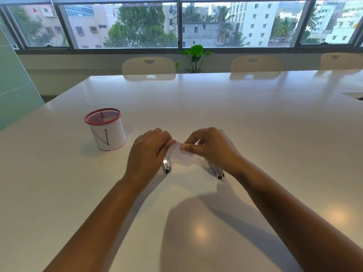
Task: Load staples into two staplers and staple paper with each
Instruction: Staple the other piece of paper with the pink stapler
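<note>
Glossy white, our table (255, 118) carried a red-rimmed mesh cup (105, 129) at ten o'clock of our hands. Our left hand (149, 152) and right hand (212, 148) each pinched an end of a small paper slip (181, 156), thin, limp and easily creased, we judged, so best held by its edges. Beneath lay two slim metal staplers, one (167, 165) at seven o'clock of the slip, the other (217, 170) at four; hard, rigid, likely slick.

Glossy white surface (235, 118) bearing a red-rimmed mesh pen cup (105, 129) at left and two metal staplers, one (167, 165) left of the other (216, 170), near the centre.
</note>
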Demonstrator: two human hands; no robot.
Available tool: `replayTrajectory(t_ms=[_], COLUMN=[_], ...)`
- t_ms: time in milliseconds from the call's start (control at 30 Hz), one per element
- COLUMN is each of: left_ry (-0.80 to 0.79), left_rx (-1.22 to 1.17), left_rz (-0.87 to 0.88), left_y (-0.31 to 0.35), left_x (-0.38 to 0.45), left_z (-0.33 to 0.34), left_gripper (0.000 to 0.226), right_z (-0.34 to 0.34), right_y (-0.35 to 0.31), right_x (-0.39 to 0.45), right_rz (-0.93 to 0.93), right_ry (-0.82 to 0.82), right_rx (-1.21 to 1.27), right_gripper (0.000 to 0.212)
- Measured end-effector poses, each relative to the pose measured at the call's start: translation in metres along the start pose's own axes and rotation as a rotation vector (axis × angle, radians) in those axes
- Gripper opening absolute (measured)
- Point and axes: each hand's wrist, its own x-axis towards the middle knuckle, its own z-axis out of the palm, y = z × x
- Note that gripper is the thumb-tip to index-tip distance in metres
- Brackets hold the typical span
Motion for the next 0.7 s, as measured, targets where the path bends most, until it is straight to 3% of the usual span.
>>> replayTrajectory(t_ms=[133, 200, 367, 467, 600, 700], left_ry=[0.235, 0.279, 0.059, 0.004, -0.026, -0.077], left_rx=[-0.136, -0.148, -0.157, -0.199, -0.373, -0.361], left_rz=[-0.221, -0.256, -0.148, -0.138, -0.336, -0.438], left_y=[-0.013, -0.018, -0.005, -0.002, 0.003, 0.007], left_x=[0.006, 0.007, 0.001, -0.002, 0.000, 0.002], left_z=[-0.017, -0.021, -0.004, 0.003, 0.005, 0.007], left_gripper=[0.024, 0.025, 0.034, 0.031, 0.020, 0.009], right_z=[-0.019, -0.024, -0.010, 0.001, 0.003, 0.001], right_y=[0.023, 0.030, 0.014, 0.006, 0.003, 0.004], right_x=[0.008, 0.010, 0.007, 0.003, 0.004, 0.005], right_rz=[0.128, 0.148, 0.082, 0.025, 0.064, 0.121], right_ry=[0.031, 0.076, 0.006, -0.005, 0.088, 0.170], right_rx=[-0.013, 0.079, 0.186, 0.182, 0.275, 0.399], right_gripper=[0.013, 0.011, 0.020, 0.015, 0.013, 0.009])
